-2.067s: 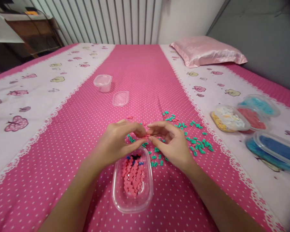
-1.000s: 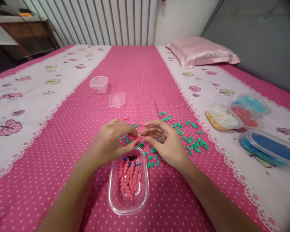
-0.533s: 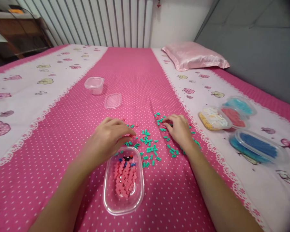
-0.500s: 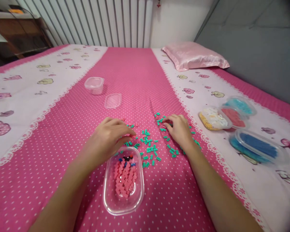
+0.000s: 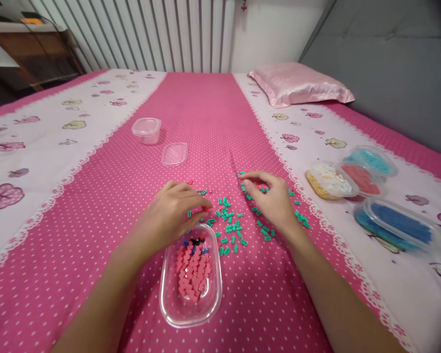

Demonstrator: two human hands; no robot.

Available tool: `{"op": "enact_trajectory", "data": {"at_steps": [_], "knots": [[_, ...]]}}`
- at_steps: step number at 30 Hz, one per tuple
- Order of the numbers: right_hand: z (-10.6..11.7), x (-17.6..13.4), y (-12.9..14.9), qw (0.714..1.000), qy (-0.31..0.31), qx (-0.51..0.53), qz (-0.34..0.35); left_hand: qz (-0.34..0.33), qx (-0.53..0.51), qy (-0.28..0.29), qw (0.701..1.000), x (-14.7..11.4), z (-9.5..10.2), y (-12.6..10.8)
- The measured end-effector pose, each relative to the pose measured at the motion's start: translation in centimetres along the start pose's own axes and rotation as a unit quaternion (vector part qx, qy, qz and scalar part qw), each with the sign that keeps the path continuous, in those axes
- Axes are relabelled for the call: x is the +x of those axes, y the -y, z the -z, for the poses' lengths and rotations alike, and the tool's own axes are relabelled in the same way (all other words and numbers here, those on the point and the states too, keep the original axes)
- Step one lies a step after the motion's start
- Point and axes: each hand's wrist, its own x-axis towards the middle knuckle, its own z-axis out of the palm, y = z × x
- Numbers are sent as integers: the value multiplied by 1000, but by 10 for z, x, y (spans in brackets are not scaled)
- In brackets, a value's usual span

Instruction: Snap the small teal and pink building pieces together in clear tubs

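Observation:
My left hand (image 5: 176, 211) is closed in a pinch on a small pinkish-red building piece (image 5: 206, 209), just above the far rim of a clear plastic container (image 5: 164, 294). Inside that container lie pink building pieces (image 5: 193, 272), with a few blue, black and red ones at the far end. My right hand (image 5: 272, 196) reaches among scattered green pieces (image 5: 230, 228), thumb and forefinger nearly together; whatever is between them is too small to make out. More green pieces lie beneath and to the right of this hand.
A clear tub (image 5: 147, 131) and a loose lid (image 5: 175, 154) sit farther back on the pink dotted bedspread (image 5: 202, 113). At right are containers with yellow and white pieces (image 5: 330, 181), red pieces (image 5: 362, 179), turquoise pieces (image 5: 371, 161) and blue pieces (image 5: 400, 223). A pillow (image 5: 301, 86) lies behind.
My right hand has shifted slightly away from me and left among the green pieces. My left hand stays near the container's far rim, the pinkish-red piece now showing more clearly. The view has shifted slightly.

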Motion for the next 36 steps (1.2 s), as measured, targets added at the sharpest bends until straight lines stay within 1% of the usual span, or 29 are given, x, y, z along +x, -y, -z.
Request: {"op": "enact_trajectory", "data": {"at_steps": [2,4,6,9,13,19,22,25,30,33,36], "knots": [[-9,-10,16,996,52,76,-2,5,-3,-22,1000,-1,0,-1],[-19,-20,28,988,86,130,-7,21,-10,-39,999,-2,0,-3],[-26,-27,35,981,97,166,-10,37,-20,-47,998,-2,0,-4],[-30,-31,38,977,89,191,-15,45,-28,-47,998,-1,1,-7],[-28,-32,39,979,75,190,-17,48,-21,-44,998,-2,2,-9],[-31,-35,40,980,79,183,-13,39,-28,-49,998,-1,3,-11],[-32,-35,41,981,80,175,-4,39,-24,-66,997,-2,4,-12],[-31,-36,43,983,79,166,9,56,-34,-83,994,-2,5,-13],[-27,-37,47,987,48,149,39,78,-75,-89,990,-1,7,-14],[-26,-37,49,989,31,120,83,94,-93,-90,987,-1,6,-16],[-26,-39,51,988,29,80,129,95,-103,-86,986,-2,5,-17]]}}
